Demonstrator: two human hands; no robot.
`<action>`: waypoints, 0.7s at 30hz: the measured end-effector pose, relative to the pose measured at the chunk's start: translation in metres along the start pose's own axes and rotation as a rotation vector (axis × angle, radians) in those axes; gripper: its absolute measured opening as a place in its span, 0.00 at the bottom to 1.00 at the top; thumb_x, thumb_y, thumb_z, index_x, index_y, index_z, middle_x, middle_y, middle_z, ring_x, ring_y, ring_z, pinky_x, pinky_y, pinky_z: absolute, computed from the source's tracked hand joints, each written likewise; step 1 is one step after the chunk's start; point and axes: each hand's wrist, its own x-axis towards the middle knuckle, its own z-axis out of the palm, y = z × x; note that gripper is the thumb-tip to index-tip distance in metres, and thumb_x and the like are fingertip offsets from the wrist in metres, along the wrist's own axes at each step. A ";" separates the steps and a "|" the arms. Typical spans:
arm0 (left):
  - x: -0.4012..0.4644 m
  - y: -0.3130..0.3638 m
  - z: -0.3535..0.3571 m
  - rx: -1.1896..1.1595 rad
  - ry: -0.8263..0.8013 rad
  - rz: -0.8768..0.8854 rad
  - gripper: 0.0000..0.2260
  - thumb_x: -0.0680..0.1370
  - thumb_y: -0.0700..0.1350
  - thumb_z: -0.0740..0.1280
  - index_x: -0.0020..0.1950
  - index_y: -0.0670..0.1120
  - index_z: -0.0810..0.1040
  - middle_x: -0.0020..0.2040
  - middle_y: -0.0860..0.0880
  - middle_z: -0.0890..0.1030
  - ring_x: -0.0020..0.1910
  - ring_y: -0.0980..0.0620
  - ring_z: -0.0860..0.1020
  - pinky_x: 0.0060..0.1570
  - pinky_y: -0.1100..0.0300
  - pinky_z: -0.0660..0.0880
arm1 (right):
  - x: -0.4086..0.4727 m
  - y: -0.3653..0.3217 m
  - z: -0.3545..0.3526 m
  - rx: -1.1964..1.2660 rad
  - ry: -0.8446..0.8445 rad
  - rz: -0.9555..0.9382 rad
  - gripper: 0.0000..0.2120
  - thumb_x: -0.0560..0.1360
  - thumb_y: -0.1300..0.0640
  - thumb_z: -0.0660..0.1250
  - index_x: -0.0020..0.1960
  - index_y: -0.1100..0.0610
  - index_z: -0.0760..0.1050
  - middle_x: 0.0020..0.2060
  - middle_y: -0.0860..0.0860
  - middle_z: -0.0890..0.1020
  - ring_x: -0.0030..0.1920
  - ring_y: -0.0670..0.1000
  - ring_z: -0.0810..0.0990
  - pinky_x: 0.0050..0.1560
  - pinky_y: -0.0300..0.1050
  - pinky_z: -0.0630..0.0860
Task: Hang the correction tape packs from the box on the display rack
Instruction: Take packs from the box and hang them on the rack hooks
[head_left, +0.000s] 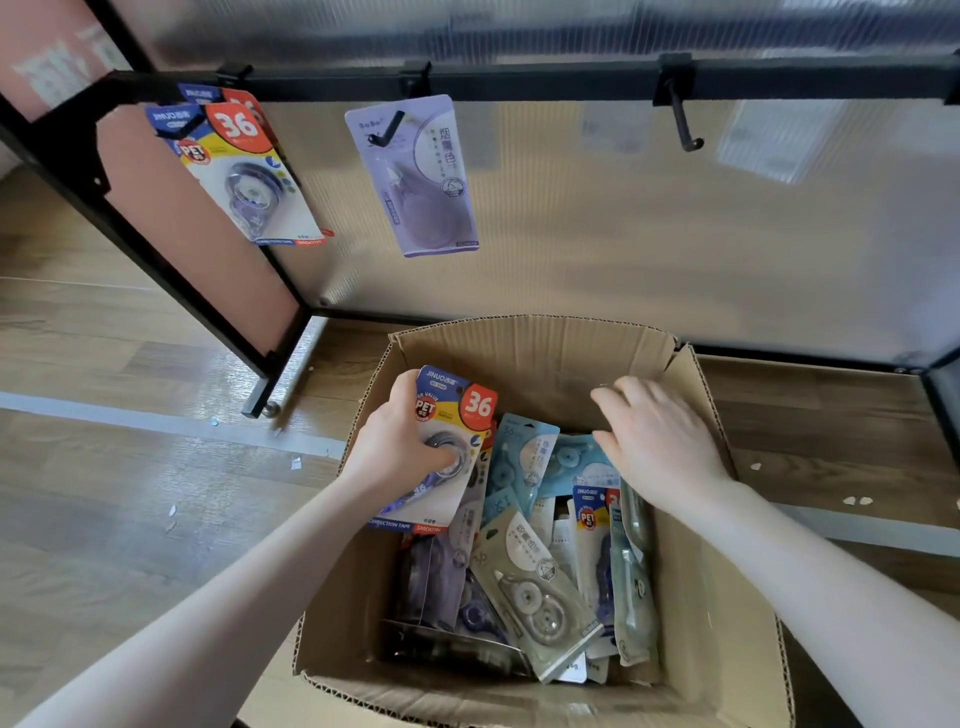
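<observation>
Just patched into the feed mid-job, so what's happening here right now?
A person is restocking a display rack from a cardboard box of correction tape packs. The left hand grips a colourful "36" pack just above the pile, while the right hand reaches into the box over the blue packs, holding nothing visible. On the rack, "36" packs hang on the left hook, a purple pack on the middle one, and the right hook is empty.
</observation>
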 end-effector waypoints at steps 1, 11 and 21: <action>0.001 -0.001 0.000 0.004 -0.004 0.000 0.38 0.68 0.41 0.76 0.72 0.48 0.59 0.52 0.53 0.76 0.51 0.50 0.75 0.46 0.59 0.70 | 0.001 -0.005 0.004 0.016 -0.038 -0.003 0.17 0.80 0.49 0.57 0.67 0.53 0.66 0.61 0.52 0.71 0.62 0.54 0.71 0.57 0.47 0.71; 0.004 -0.008 0.002 0.066 -0.047 0.050 0.38 0.71 0.44 0.74 0.74 0.51 0.56 0.52 0.53 0.74 0.47 0.53 0.72 0.46 0.61 0.67 | -0.003 -0.033 0.062 0.201 -0.490 -0.011 0.20 0.77 0.47 0.62 0.66 0.54 0.68 0.55 0.51 0.75 0.54 0.52 0.75 0.51 0.47 0.74; 0.009 -0.021 0.005 0.098 -0.084 0.089 0.38 0.71 0.46 0.74 0.74 0.51 0.56 0.53 0.53 0.73 0.47 0.57 0.69 0.46 0.64 0.66 | 0.006 -0.048 0.099 0.324 -0.594 0.050 0.22 0.74 0.48 0.67 0.64 0.56 0.71 0.57 0.53 0.78 0.54 0.53 0.78 0.54 0.50 0.76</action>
